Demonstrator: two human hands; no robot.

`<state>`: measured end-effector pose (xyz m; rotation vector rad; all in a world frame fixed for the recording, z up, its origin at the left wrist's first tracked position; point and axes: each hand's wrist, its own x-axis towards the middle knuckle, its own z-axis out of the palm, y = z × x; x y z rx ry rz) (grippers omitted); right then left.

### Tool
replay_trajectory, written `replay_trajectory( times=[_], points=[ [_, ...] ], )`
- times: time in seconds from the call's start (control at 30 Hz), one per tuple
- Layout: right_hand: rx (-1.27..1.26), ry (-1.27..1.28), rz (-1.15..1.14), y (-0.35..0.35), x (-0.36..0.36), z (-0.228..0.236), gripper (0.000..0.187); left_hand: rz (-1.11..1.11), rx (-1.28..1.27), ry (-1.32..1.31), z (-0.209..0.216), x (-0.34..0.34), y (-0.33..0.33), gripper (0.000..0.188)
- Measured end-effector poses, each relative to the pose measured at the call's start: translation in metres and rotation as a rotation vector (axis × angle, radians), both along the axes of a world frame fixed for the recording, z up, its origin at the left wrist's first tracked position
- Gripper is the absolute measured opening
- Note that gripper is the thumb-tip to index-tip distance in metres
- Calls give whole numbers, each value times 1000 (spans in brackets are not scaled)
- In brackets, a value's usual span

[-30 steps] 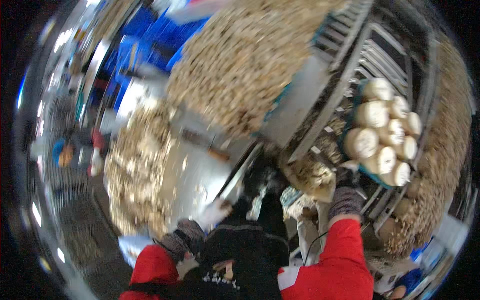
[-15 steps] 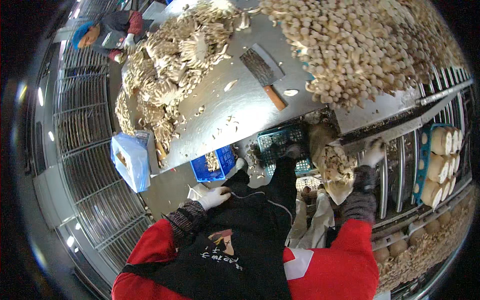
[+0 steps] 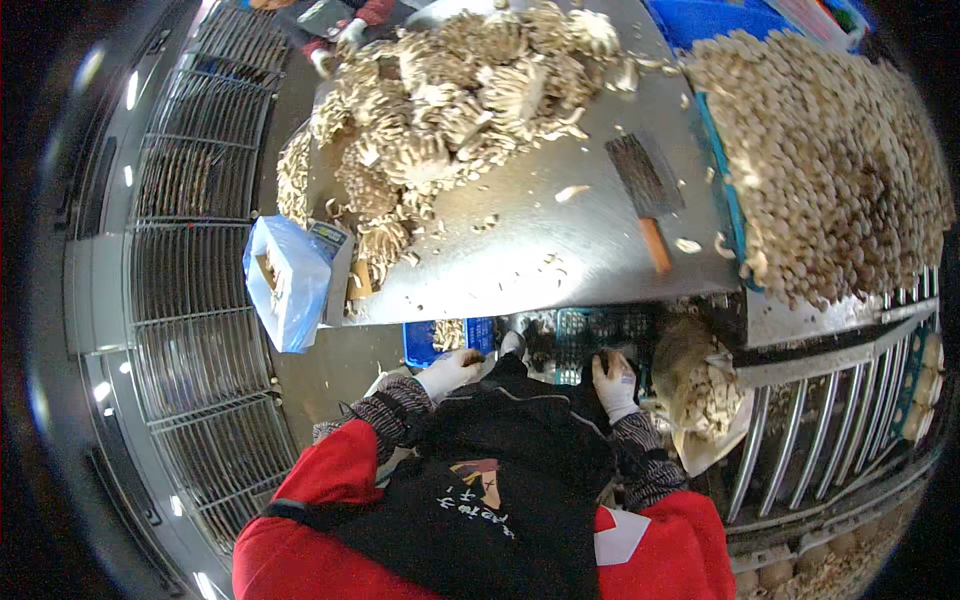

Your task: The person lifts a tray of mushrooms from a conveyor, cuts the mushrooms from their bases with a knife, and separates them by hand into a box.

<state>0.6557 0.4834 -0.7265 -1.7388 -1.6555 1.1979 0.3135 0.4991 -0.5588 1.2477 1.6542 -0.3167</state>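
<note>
My left hand (image 3: 447, 373), in a white glove with darkened fingertips, rests over my lap at the edge of the black apron (image 3: 520, 450). It holds nothing I can see. My right hand (image 3: 614, 383), gloved alike, lies over my right knee with its fingers spread and bent down, also without an object. Beyond them, a cleaver (image 3: 643, 185) with a wooden handle lies on the steel table (image 3: 520, 240). Left of the cleaver spreads a heap of mushroom clusters (image 3: 450, 115); to its right, a teal crate (image 3: 728, 180) is piled with small round-capped mushrooms (image 3: 830, 165).
A box lined with a blue bag (image 3: 295, 285) stands at the table's left corner. Below the table are a blue basket (image 3: 480, 332), a dark green crate (image 3: 575, 325) and a sack of scraps (image 3: 715, 395). Steel rollers (image 3: 795, 435) run right. A co-worker's gloved hand (image 3: 352, 32) is far left.
My right hand has come from beside the rollers, near the sack, to my right knee. The left hand has stayed at my lap. The view has shifted, and the co-worker is mostly out of it.
</note>
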Motion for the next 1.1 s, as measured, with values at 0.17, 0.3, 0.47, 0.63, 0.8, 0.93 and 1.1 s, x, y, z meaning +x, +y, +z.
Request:
replay_trajectory(
  times=[0.17, 0.3, 0.47, 0.63, 0.8, 0.93, 1.1],
  points=[
    [638, -170, 222, 68, -55, 32, 60, -27, 251, 178, -10, -95, 14, 60],
    [577, -378, 376, 104, -134, 29, 83, 95, 691, 444, -52, -227, 35, 62],
    [560, -618, 425, 148, -257, 11, 80, 48, 1023, 371, -67, -353, 112, 88],
    [793, -584, 275, 208, -364, -17, 71, -257, 943, 145, -71, -376, 165, 104],
    [173, -199, 632, 228, -479, 74, 89, -124, 892, 103, -82, -385, 151, 74],
    [-256, 437, 533, 229, -510, 56, 102, -33, 1092, -73, -115, -373, 129, 62],
    [-249, 560, 503, 221, -477, 35, 64, 504, 968, -550, -125, -349, 125, 47]
  ],
)
